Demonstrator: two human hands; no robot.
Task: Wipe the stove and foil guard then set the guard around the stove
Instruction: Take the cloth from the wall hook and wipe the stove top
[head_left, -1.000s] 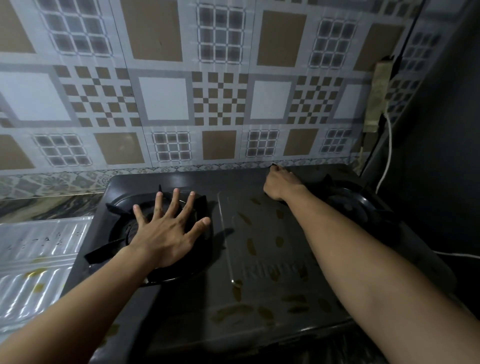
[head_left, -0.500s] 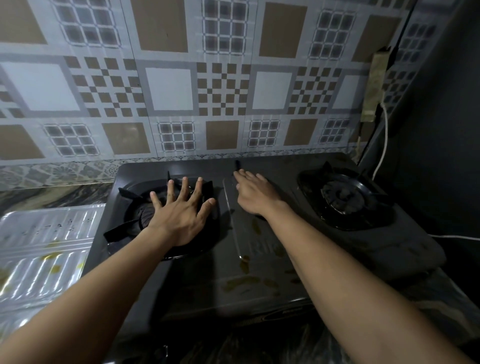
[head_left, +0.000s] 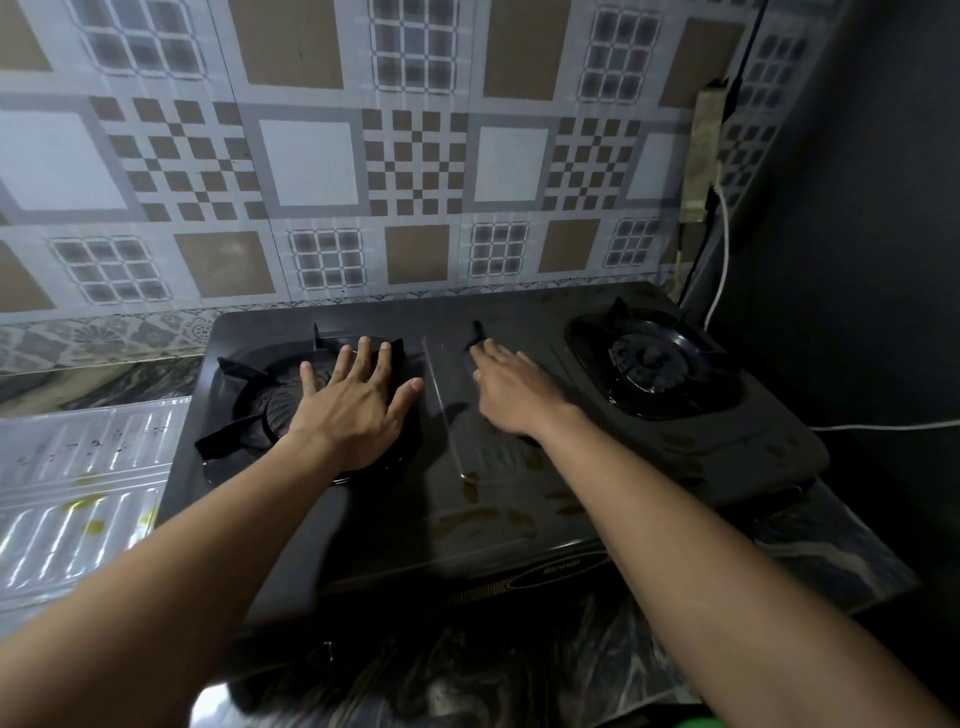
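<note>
The fingers of the left hand are spread wide open and lie flat on top of the left burner, holding nothing. The right hand rests on the smooth middle of the stove, with its fingers stretched out flat and open too. No cloth or sponge shows under it, so I cannot tell if it is wiping with anything (the palm hides what is below). The stove is dark and sits on the counter, pushed up close to the tiled wall. The right burner is bare and nobody touches it. Yellow-brown spots sit near the front of the stove, so I think the wiping is not finished there. The foil guard lies flat on the counter just beside the left edge of the stove. It has yellow spots on it as well, so it looks like it needs wiping too. It is not standing up around the stove yet. So my guess is that the job is only near its start: the stove needs more cleaning, then the guard needs a wipe, and last of all the guard must be set up around the stove. A white cord hangs in the right corner, well away from both hands.
</note>
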